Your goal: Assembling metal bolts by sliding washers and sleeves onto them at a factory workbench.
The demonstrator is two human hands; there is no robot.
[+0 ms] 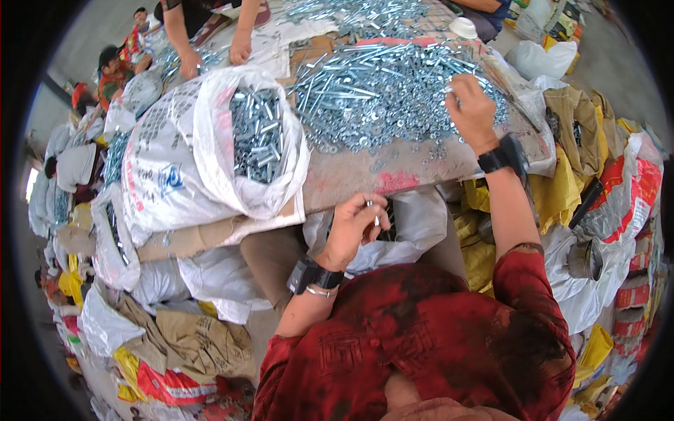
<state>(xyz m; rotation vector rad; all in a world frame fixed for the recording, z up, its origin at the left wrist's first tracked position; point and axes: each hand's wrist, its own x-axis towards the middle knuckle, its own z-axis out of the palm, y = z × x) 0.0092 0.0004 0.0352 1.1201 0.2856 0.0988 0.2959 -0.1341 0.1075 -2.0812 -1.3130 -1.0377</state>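
Observation:
My left hand [354, 224] is closed in front of the table's near edge, with a small metal bolt [377, 221] showing between its curled fingers. Below it, a white sack [421, 242] sits open between my knees. Over the right part of a pile of loose washers and nuts [393, 119], my right hand [472, 112] has its fingers bent together, and what they pinch is too small to make out. Long shiny rods [344, 81] lie across the back and left of that pile. Dark bands are strapped to both my wrists.
A white woven sack [175, 154] full of metal sleeves [256, 137] stands open on the table's left side. Across the table are another person's hands [239, 52]. Bags and sacks crowd both sides, with a metal cup [584, 260] at the right and a white bowl [463, 28] behind.

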